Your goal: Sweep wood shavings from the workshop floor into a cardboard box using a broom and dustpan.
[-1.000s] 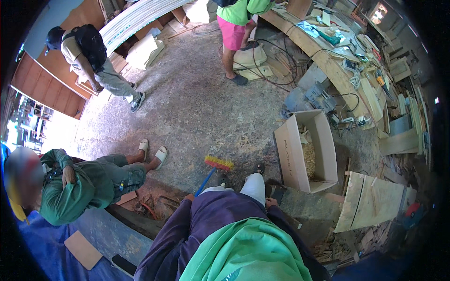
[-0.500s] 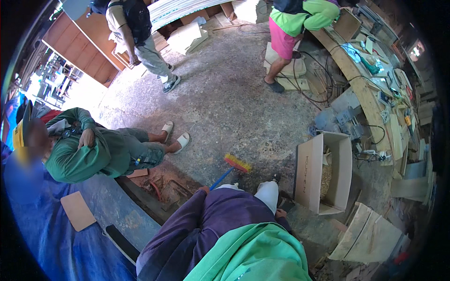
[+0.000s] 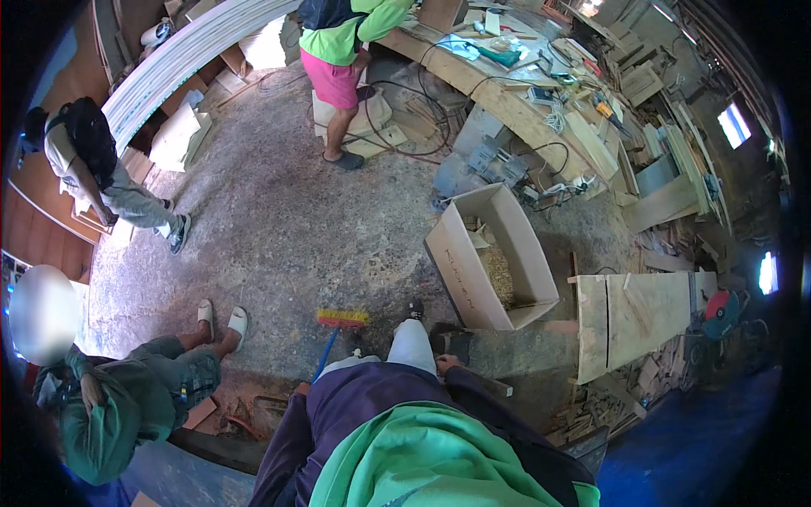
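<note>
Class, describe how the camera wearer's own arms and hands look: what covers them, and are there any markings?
The left sleeve is long and dark purple; the right sleeve matches but looks almost black in places. Neither shows a clear marking. The left hand and right hand appear ungloved, though too small to show finer details.

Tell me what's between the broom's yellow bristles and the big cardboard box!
In the head view, the wearer's dark footwear is between the broom's bristles and the cardboard box, with floor showing on either side.
</note>
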`<state>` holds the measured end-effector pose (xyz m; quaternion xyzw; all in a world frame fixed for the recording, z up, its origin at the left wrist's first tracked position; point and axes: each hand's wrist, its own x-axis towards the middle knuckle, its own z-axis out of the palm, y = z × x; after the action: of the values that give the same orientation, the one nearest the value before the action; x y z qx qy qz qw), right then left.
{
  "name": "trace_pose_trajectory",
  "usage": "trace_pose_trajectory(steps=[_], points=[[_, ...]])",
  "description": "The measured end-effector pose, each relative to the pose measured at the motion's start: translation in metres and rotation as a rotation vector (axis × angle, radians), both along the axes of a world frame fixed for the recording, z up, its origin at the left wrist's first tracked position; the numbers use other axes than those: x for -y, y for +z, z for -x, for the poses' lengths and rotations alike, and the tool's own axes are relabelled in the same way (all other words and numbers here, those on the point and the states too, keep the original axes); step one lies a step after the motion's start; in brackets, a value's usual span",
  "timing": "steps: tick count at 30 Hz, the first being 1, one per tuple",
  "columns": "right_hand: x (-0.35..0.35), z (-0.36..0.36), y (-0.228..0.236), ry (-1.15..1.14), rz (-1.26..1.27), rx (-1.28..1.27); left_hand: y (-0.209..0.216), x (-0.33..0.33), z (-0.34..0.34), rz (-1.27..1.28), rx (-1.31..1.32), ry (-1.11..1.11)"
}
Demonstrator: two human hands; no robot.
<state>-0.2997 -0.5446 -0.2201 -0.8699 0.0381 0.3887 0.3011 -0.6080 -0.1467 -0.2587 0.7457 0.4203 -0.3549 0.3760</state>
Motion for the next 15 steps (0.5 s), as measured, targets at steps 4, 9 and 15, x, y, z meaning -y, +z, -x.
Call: trace_pose_trajectory(steps=[4,9,15], points=[[-0.001,0.006,-0.002,0.129,-0.015,0.104,-0.015,-0.007,0.003,0.0,-0.036,-0.067],[0.0,0.013,0.021,0.102,0.023,0.11,-0.045,0.0,0.012,-0.044,-0.076,-0.087],[-0.006,0.007,0.024,0.011,0.085,0.021,-0.048,-0.001,0.016,-0.055,-0.026,-0.057]])
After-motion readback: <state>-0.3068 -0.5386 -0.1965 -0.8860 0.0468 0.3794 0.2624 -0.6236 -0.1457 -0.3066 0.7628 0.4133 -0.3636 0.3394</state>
